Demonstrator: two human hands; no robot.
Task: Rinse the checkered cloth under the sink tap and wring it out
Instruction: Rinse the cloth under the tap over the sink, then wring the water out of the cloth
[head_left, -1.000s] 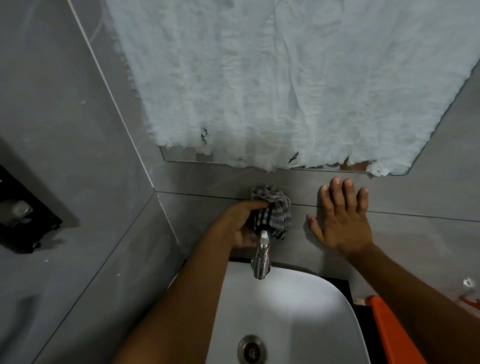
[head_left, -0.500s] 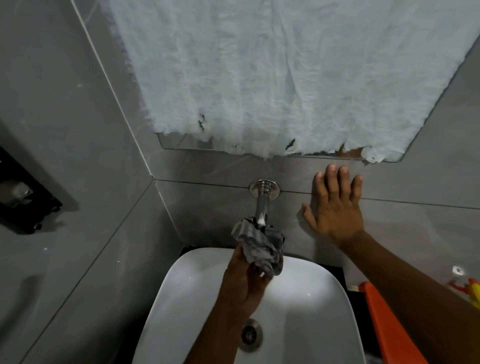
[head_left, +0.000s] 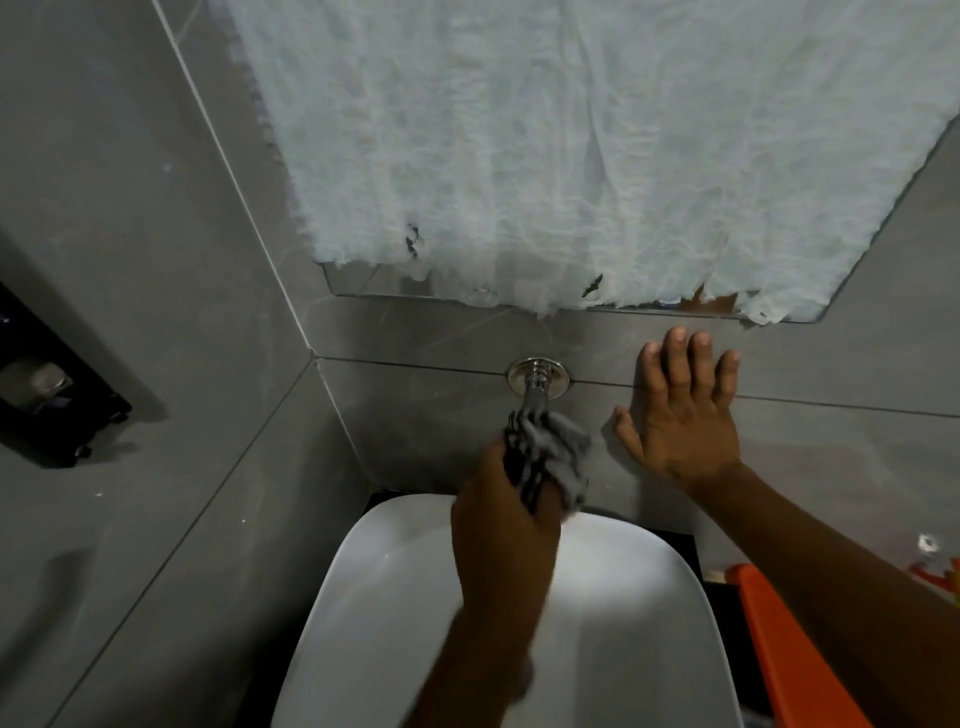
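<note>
The grey and black checkered cloth (head_left: 548, 457) is bunched up in my left hand (head_left: 501, 519), which grips it just over the far rim of the white sink (head_left: 395, 597). The cloth presses against the chrome tap (head_left: 536, 382) that comes out of the grey tiled wall and covers the tap's spout. No water can be seen. My right hand (head_left: 680, 410) lies flat on the wall to the right of the tap, fingers spread, holding nothing.
A mirror covered with white crumpled paper (head_left: 571, 156) hangs above the tap. An orange object (head_left: 779, 639) stands to the right of the sink. A black holder (head_left: 47, 400) is fixed to the left wall.
My left hand took the cloth from the tap's wall flange down to the spout, dipped toward the basin, then rose back against the tap. My right hand stayed on the wall.
</note>
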